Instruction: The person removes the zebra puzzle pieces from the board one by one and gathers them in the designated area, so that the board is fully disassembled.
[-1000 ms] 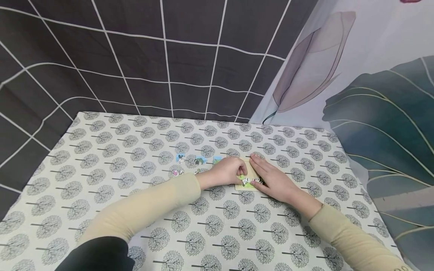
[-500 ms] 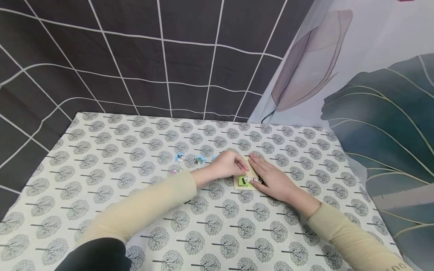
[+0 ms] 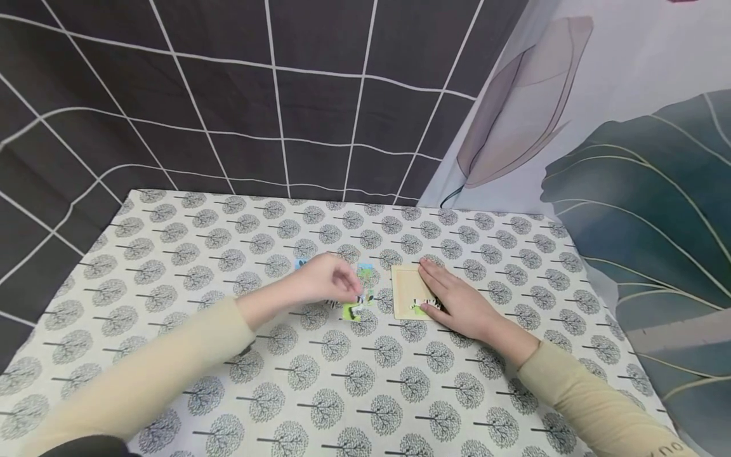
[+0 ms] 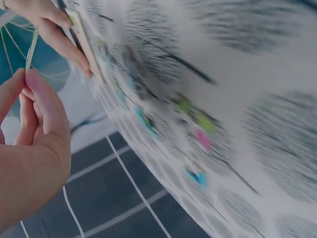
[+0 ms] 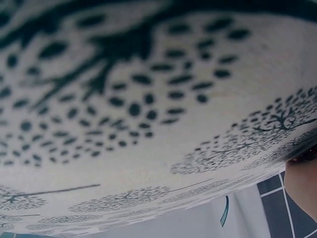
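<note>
My left hand (image 3: 322, 279) pinches a square puzzle piece (image 3: 352, 311) with a green, black and white picture, held left of the puzzle board. In the left wrist view this piece (image 4: 31, 49) is seen edge-on between thumb and fingertip. My right hand (image 3: 459, 304) lies with extended fingers over the right part of the pale wooden puzzle board (image 3: 403, 277). A black-and-white striped piece (image 3: 424, 303) sits in the board's lower part, partly under the right thumb. Only an edge of the right hand (image 5: 303, 188) enters the right wrist view.
Loose puzzle pieces lie on the tree-print cloth (image 3: 342, 393) left of the board. One blue-green piece (image 3: 365, 270) is near the board, and a blue one (image 3: 299, 261) shows behind the left hand. Others are partly hidden. A dark checked curtain (image 3: 228, 95) hangs behind.
My left hand has lifted the green puzzle piece out of the board's lower left and carried it leftward over the loose pieces. The right hand has stayed on the board.
</note>
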Motion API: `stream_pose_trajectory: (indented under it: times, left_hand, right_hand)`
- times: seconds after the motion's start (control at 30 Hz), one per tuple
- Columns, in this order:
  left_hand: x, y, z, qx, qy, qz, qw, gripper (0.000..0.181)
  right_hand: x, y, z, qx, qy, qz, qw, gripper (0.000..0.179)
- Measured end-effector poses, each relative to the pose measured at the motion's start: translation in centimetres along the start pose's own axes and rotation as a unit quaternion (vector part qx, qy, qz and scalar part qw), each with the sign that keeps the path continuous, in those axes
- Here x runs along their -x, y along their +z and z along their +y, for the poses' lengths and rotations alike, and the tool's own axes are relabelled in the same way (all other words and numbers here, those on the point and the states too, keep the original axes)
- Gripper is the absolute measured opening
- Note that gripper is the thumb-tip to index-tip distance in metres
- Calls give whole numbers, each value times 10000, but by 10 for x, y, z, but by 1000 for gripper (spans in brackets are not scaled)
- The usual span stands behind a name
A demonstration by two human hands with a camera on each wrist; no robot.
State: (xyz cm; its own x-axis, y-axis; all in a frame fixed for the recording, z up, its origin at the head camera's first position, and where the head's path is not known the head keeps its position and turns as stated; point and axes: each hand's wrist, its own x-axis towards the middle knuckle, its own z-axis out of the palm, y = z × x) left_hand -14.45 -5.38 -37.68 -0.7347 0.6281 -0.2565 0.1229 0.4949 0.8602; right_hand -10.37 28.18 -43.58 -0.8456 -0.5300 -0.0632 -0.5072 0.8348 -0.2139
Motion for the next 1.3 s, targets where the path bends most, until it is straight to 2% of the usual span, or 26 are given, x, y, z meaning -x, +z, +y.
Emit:
stream_pose_trajectory:
  times: [0.2, 0.33, 0.53, 0.77, 1.07, 1.3]
  left_hand:
    - [28, -16, -28, -268, -114, 48, 9996, 10]
    - [43, -25, -41, -353, -242, 102, 9990, 12]
    - [57, -28, -57, -420, -251, 163, 9987, 13]
    - [60, -25, -64, -739, -233, 363, 9963, 9]
    - [61, -25, -66, -798, -178, 503, 9954, 7]
    - [51, -26, -63, -866, -62, 671, 9940, 8]
  right_hand:
    - [0, 0, 1, 62, -38, 57, 10000, 80]
    - [1, 1, 0, 71, -62, 119, 9999, 80]
    - [1, 2, 1, 52, -26, 48, 10000, 80]
    - [1, 0, 0, 64, -40, 75, 9999, 80]
    - [0, 2, 0, 86, -43, 44, 9999, 79]
    - [1, -2, 1, -3, -59, 33, 10000, 79]
